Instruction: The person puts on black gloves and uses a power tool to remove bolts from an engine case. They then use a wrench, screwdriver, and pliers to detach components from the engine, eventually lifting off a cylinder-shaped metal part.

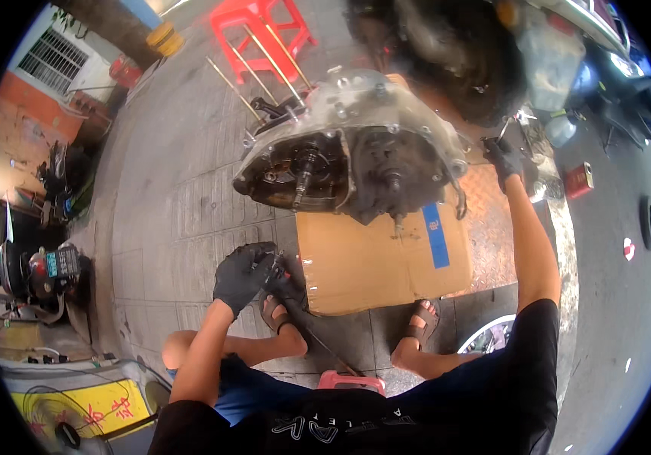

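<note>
A grey metal engine case [347, 102] stands over a flattened cardboard sheet [363, 265]. Its open side faces me, with dark oily cavities and two shafts sticking out. Long thin studs [274, 64] rise from its far left side. My left hand [246, 277], in a black glove, is held left of the cardboard with fingers curled round something dark that I cannot make out. To the right of the case, my gloved right hand [504, 158] is closed on a slim silvery metal tool [504, 127] pointing up; its exact kind is unclear.
A red plastic stool [253, 19] stands beyond the case. Dark blurred machinery [454, 61] and a translucent jug [557, 72] are at the far right. A red can [578, 180] stands by the kerb. Motorbike parts [45, 265] line the left side.
</note>
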`<state>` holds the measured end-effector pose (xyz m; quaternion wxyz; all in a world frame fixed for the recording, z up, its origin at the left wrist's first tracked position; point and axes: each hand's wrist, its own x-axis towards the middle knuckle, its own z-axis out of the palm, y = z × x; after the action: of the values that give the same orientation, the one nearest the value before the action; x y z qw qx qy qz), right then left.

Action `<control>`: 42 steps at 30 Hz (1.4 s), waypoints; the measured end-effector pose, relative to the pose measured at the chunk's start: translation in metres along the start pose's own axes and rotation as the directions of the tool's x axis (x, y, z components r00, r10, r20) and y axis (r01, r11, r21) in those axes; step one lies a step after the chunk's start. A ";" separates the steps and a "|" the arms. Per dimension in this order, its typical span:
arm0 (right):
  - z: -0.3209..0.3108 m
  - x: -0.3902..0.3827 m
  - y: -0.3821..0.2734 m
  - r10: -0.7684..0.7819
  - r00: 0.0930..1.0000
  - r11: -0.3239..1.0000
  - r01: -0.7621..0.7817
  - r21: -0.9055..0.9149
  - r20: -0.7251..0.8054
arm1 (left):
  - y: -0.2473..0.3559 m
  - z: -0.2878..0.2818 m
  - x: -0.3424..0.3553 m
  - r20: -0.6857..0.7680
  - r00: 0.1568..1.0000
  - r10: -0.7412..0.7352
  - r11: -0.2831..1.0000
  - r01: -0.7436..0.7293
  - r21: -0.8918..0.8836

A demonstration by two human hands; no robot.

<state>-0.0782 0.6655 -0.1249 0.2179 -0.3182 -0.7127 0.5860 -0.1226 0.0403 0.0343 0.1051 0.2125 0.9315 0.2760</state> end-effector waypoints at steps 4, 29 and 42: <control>0.049 0.044 0.066 -0.186 0.982 0.977 0.181 -0.111 -0.039 | 0.001 -0.009 -0.001 0.025 1.000 -0.017 0.995 0.014 0.099; 0.009 -0.137 -0.180 -0.059 0.987 0.996 0.068 -0.052 0.149 | 0.040 -0.104 -0.004 -0.128 0.985 0.113 0.786 -0.168 -0.595; 0.032 -0.262 -0.165 -0.006 0.992 0.993 -0.009 0.122 0.125 | -0.069 0.033 0.058 0.117 0.992 -0.053 0.564 0.126 -0.816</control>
<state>0.0513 0.4393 0.0447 0.1915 -0.2676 -0.6875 0.6473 -0.1870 0.0298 -0.0357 0.2422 0.1028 0.7015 0.6623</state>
